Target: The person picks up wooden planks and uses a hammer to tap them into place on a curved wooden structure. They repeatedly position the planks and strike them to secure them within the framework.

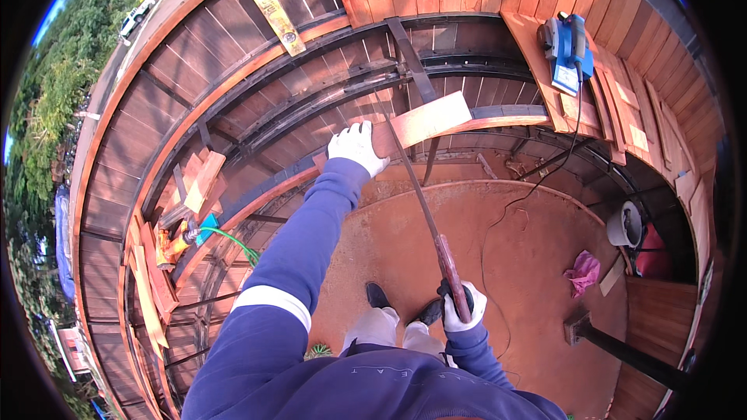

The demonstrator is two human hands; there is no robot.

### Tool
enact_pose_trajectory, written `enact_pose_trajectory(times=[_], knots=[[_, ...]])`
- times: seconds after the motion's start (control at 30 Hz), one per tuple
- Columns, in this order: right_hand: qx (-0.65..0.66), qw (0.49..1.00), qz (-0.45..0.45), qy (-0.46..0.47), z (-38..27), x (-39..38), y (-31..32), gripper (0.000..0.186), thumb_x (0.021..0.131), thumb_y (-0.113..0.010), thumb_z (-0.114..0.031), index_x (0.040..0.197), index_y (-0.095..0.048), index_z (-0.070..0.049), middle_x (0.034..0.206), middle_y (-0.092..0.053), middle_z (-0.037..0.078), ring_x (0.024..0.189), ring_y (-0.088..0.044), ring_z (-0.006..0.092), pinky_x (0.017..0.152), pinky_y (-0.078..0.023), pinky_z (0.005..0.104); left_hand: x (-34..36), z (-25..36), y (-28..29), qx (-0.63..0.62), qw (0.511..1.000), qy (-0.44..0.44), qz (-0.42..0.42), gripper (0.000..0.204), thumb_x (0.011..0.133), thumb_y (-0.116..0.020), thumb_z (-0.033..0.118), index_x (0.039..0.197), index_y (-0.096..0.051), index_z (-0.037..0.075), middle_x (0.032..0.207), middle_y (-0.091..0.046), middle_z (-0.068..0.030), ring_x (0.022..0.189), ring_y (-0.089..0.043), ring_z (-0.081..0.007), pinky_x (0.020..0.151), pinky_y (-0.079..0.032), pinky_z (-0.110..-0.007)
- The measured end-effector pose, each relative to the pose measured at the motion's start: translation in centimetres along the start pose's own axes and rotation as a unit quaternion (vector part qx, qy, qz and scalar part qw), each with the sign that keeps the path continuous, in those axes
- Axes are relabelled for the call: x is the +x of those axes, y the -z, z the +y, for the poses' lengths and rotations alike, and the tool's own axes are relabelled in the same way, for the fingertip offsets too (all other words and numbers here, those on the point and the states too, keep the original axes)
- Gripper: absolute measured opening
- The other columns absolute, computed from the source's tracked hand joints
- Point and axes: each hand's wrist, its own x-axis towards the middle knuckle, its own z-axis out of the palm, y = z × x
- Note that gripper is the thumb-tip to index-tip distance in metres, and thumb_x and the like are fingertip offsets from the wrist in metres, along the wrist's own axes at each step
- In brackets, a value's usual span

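My left hand [358, 148], in a white glove, grips a short reddish board [428, 117] resting across the curved wooden step ahead, its fingers over the board's top edge. My right hand [464, 303], also gloved, is closed on the handle end of a long, narrow dark tool [420, 194], perhaps a saw seen edge-on; its exact kind is unclear. The tool runs up from my right hand across the board, beside my left hand. My two shoes stand on the rust-coloured round floor [529, 257] below.
Curved tiers of planks on black framing surround me. A blue power tool [568, 54] with a cord sits upper right, a yellow tool [173, 245] with a green hose at left, among loose boards. A yellow level [264, 0], grey bucket [622, 224], pink cloth [582, 272] and black post [622, 350] are around.
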Motion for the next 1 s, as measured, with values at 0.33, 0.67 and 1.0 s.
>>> enact_pose_trajectory(times=[0.33,0.67,1.0], knots=[[0.119,0.987,-0.008,-0.107,-0.6,6.0,-3.2,0.015,0.088,-0.066,-0.003,0.102,-0.068,0.001,0.073,-0.066,0.005,0.060,-0.062,0.0118,0.058,-0.051,0.0281,-0.5,0.6,0.6,-0.032,0.999,-0.016,-0.016,0.065,0.076,-0.073,0.048,0.125,-0.056,0.009,0.120,-0.066,-0.0141,0.115,-0.064,-0.0306,0.101,-0.050,-0.041],[0.129,0.990,-0.003,-0.065,0.6,10.3,-4.5,0.014,0.087,-0.064,-0.002,0.101,-0.067,0.001,0.071,-0.064,0.003,0.060,-0.061,0.0102,0.058,-0.051,0.0270,0.7,0.7,1.9,-0.053,0.996,0.010,-0.066,0.077,0.075,-0.073,0.052,0.133,-0.054,0.005,0.130,-0.063,-0.0160,0.121,-0.062,-0.0310,0.105,-0.047,-0.041],[0.081,0.996,-0.039,0.030,7.9,9.3,-7.3,0.022,0.090,-0.067,-0.011,0.109,-0.066,0.000,0.081,-0.065,0.006,0.068,-0.063,0.0139,0.064,-0.052,0.0319,1.6,0.3,2.8,-0.067,0.994,0.014,-0.087,0.085,0.076,-0.071,0.055,0.140,-0.050,0.003,0.131,-0.062,-0.0175,0.119,-0.063,-0.0302,0.103,-0.049,-0.041]])
